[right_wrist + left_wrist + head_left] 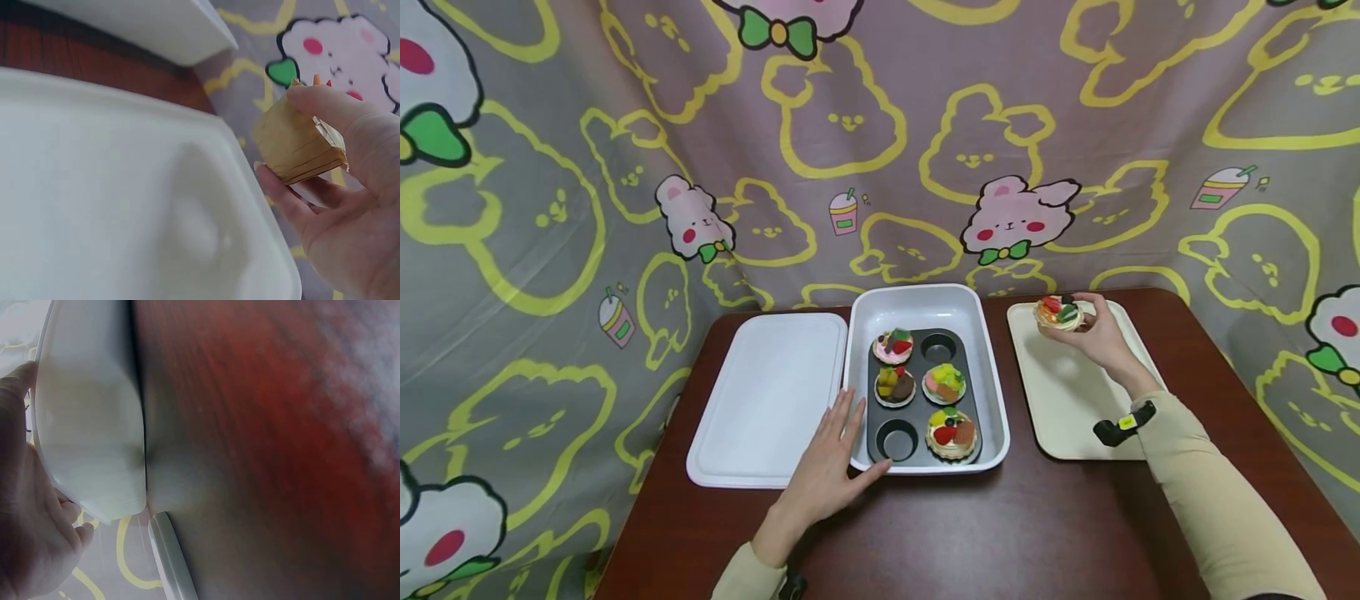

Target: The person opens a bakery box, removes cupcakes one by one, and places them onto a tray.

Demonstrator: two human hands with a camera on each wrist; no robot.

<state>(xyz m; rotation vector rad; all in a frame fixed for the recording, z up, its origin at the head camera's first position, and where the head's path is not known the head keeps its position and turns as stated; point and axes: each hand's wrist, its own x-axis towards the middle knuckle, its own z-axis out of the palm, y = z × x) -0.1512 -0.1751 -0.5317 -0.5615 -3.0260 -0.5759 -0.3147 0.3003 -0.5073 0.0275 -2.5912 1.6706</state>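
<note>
My right hand (1097, 335) holds a fruit-topped cupcake (1057, 314) over the cream tray (1052, 417), fingers and thumb around its sides. The right wrist view shows the cupcake's tan paper cup (297, 140) between thumb and fingers. With fingers spread, my left hand (829, 458) rests at the near left corner of the white deep tray (992, 375). Inside that tray lies a dark muffin pan (917, 367) with several fruit-topped cupcakes. Its far right cup (938, 348) and near left cup (897, 440) hold nothing.
A flat white lid (767, 400) lies left of the deep tray on the brown table (970, 533). Behind the table hangs a patterned cloth (880, 125), which also lines both sides.
</note>
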